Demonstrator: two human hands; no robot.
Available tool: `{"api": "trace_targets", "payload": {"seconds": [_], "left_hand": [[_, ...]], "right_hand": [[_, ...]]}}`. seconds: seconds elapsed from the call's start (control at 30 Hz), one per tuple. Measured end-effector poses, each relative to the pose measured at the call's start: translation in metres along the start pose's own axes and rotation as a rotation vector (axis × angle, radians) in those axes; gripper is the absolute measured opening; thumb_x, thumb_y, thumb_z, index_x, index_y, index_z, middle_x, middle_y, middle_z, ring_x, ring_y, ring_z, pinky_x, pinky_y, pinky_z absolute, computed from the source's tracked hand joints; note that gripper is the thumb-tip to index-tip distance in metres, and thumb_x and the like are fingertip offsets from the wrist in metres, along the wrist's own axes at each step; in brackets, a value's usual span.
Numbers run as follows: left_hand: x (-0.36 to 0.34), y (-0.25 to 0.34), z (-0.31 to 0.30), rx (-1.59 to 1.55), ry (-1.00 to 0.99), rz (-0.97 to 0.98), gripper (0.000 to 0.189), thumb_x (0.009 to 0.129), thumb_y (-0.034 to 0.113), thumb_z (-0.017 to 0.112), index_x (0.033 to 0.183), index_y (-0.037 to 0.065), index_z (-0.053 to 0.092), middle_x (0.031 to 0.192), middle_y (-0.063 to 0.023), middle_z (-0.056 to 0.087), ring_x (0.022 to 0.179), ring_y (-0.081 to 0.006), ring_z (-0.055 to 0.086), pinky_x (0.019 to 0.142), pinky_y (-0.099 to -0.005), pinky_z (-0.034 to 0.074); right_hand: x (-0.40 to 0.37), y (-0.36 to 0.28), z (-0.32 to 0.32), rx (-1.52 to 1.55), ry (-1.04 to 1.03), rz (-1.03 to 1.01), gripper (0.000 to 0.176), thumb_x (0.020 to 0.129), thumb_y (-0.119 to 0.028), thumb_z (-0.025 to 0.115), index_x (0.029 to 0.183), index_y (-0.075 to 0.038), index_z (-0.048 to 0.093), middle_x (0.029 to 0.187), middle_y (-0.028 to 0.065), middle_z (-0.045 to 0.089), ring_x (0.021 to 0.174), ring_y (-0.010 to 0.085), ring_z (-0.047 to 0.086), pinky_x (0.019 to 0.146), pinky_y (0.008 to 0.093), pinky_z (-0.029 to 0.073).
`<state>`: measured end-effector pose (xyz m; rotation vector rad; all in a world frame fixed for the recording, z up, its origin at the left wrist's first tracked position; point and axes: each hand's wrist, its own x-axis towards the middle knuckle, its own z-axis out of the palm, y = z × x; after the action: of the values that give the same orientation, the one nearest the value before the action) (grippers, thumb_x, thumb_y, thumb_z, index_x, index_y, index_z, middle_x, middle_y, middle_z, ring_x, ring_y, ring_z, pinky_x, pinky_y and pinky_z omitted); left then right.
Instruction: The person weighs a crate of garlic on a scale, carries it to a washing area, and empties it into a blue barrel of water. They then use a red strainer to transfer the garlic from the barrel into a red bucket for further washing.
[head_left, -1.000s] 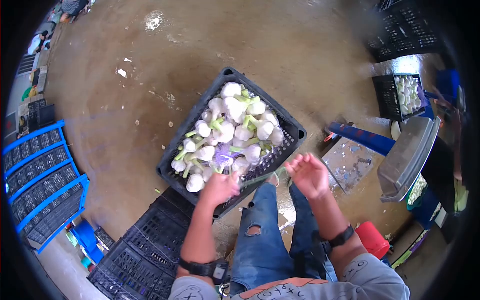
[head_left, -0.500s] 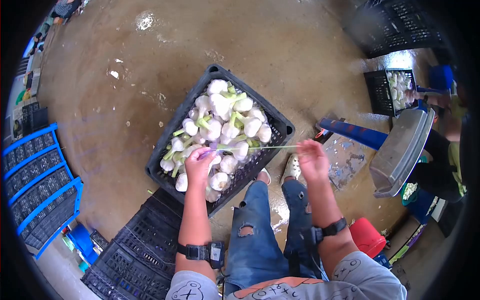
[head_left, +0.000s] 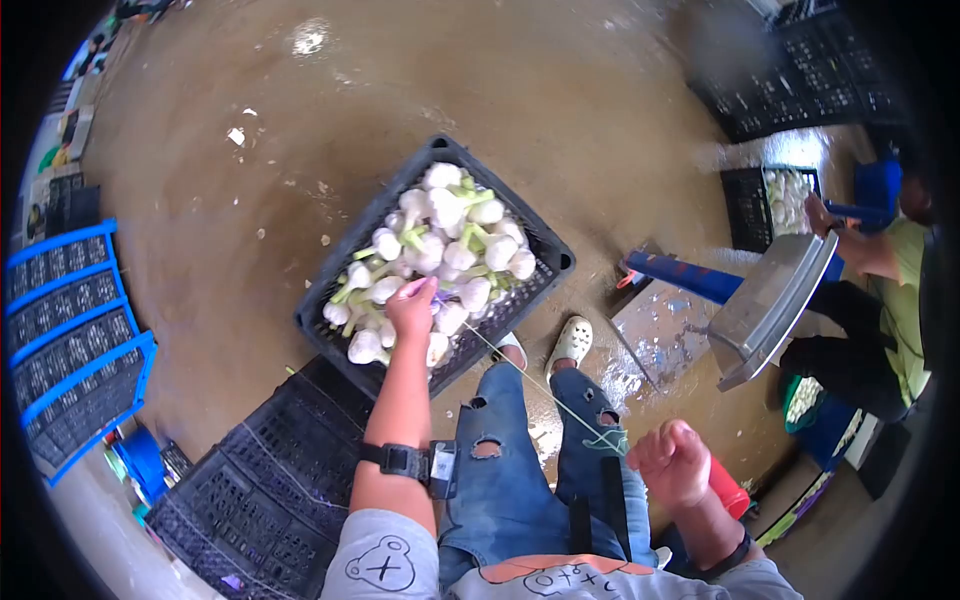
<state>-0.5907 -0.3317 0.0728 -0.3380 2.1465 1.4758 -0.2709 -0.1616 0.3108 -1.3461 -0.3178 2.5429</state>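
Observation:
A black crate (head_left: pixel 335 245) full of garlic bulbs (head_left: pixel 447 208) with short green stems stands on the floor. Over the front part of the garlic, my left hand (head_left: pixel 412 305) is closed in a pinch on a thin string. From there the pale green string (head_left: pixel 548 395) runs down to the right across my legs, ending in loose loops near my right hand. My right hand (head_left: pixel 675 465) is raised at the lower right with its fingers curled; whether the string is inside them is hard to make out.
Empty-looking black crates (head_left: pixel 270 500) lie left of my legs. A scale (head_left: pixel 765 310) on a blue post stands at right, beside a seated co-worker (head_left: pixel 905 290) and another garlic crate (head_left: pixel 745 208). A red bucket (head_left: pixel 728 490) sits behind my right hand. Blue-framed racks (head_left: pixel 75 350) are far left.
My right hand has moved down and right, away from the crate, and its fingers have curled. The string now slopes downward instead of running level. My left hand has moved slightly up and right.

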Motion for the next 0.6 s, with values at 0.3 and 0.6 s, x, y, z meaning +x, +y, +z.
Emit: {"api": "trace_targets", "payload": {"seconds": [0.3, 0.6], "left_hand": [[-0.102, 0.045, -0.086, -0.053, 0.014, 0.098, 0.056, 0.084, 0.022, 0.062, 0.124, -0.009, 0.039, 0.127, -0.0234, 0.045, 0.12, -0.0275, 0.044, 0.097, -0.0338, 0.037], [-0.318, -0.045, -0.218, 0.031, 0.08, -0.017, 0.046, 0.078, 0.033, 0.067, 0.108, -0.001, 0.057, 0.106, -0.0178, 0.061, 0.1, -0.0254, 0.059, 0.086, -0.0342, 0.046]], "right_hand": [[-0.016, 0.013, 0.177, -0.416, -0.55, -0.206, 0.032, 0.088, -0.029, 0.045, 0.075, -0.002, 0.057, 0.08, 0.0146, 0.056, 0.081, 0.0264, 0.054, 0.082, 0.0412, 0.041], [0.062, 0.1, 0.289, -1.226, -0.907, -0.389, 0.019, 0.088, -0.015, 0.045, 0.088, 0.0, 0.058, 0.097, 0.016, 0.059, 0.094, 0.0284, 0.055, 0.087, 0.0372, 0.042]]}}
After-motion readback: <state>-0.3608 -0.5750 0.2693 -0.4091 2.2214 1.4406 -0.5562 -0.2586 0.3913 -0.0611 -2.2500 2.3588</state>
